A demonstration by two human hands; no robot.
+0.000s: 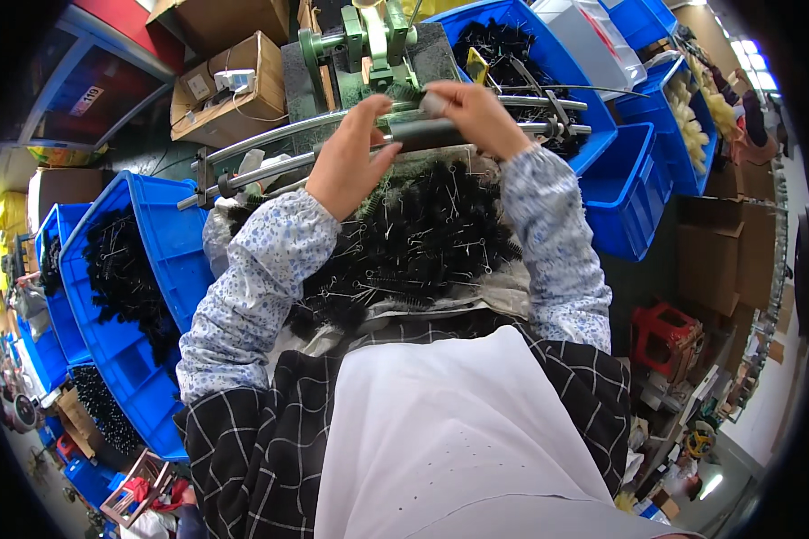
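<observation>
Here, a small black bristle brush on a twisted wire stem [430, 106] sits pinched in the right hand [476, 117], just near the green metal machine [368, 40]. It looks light, its bristles soft and its wire springy, best taken by the stem. The left hand [351, 162] curls round a dark grey cylindrical handle [427, 135]. Nearer lies a heap of black wire brushes [413, 242]; a blue plastic bin [166, 242] stands left.
</observation>
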